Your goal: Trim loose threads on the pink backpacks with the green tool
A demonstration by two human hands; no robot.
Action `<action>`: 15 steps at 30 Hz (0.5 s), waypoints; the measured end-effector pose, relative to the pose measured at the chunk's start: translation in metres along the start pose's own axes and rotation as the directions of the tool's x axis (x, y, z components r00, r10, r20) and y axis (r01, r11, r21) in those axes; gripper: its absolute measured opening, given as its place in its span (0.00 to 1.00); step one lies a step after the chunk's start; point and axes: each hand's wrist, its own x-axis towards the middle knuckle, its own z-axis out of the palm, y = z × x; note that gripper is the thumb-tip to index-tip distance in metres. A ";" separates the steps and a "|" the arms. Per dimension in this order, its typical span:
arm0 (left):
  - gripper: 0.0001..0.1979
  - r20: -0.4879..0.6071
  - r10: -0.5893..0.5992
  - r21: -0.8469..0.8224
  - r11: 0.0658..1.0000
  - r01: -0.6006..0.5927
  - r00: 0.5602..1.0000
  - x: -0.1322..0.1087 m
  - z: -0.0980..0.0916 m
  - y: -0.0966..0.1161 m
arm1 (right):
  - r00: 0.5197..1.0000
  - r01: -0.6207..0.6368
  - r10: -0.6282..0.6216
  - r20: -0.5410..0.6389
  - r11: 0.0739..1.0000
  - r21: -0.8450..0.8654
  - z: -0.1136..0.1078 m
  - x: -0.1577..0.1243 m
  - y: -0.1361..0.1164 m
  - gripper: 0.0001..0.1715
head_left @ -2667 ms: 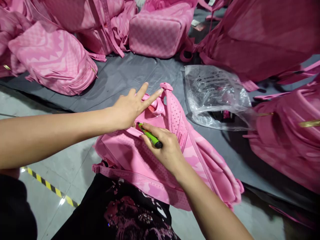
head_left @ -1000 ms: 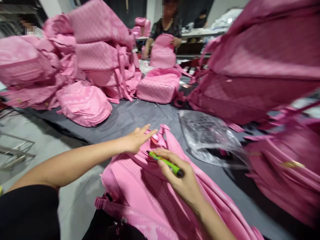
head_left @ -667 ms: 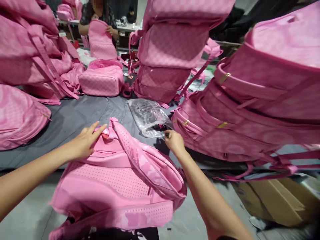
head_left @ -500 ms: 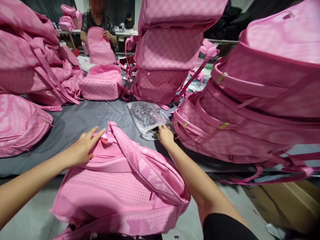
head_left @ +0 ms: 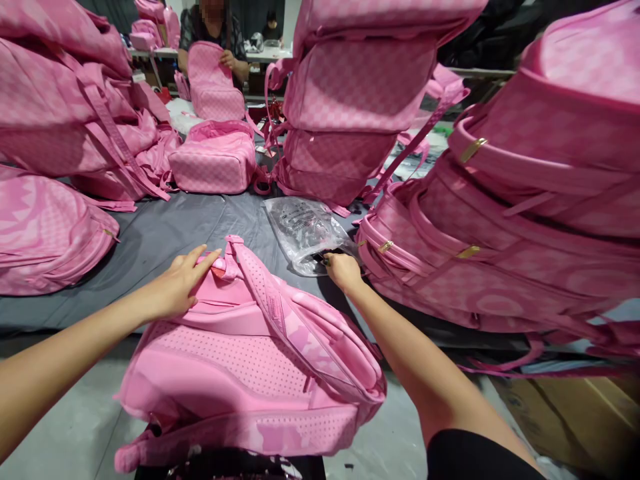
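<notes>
A pink backpack (head_left: 240, 373) lies back-up across my lap, its perforated panel and straps facing me. My left hand (head_left: 177, 287) rests flat on its top near the carry handle, fingers stretched out. My right hand (head_left: 341, 269) reaches to the open mouth of a clear plastic bag (head_left: 305, 230) on the grey sheet, fingers curled at something dark there. What they hold is hidden.
Pink backpacks are stacked high on the right (head_left: 505, 220), in the middle (head_left: 350, 100) and on the left (head_left: 55, 140). One checked bag (head_left: 215, 160) sits on the grey sheet (head_left: 165, 233). A person (head_left: 215, 40) handles a bag at a far table. A cardboard box (head_left: 575, 413) lies lower right.
My right hand left the backpack, where it held a green marker, and went right to the plastic bag. The marker is no longer visible. My view lifted and turned right.
</notes>
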 end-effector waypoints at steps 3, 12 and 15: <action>0.51 0.004 -0.002 -0.020 1.000 0.002 1.000 -0.001 -0.002 0.003 | 0.993 -0.042 0.054 -0.108 0.993 0.114 -0.022 -0.015 -0.005 0.18; 0.52 0.038 -0.040 -0.040 0.998 0.041 0.998 -0.005 -0.014 0.015 | 0.976 0.199 -0.188 -0.111 0.558 0.806 -0.084 -0.100 -0.091 0.23; 0.52 0.022 -0.047 -0.064 0.997 0.048 0.999 -0.015 -0.019 0.021 | 0.857 0.482 -0.438 -0.272 0.491 0.726 -0.096 -0.123 -0.126 0.09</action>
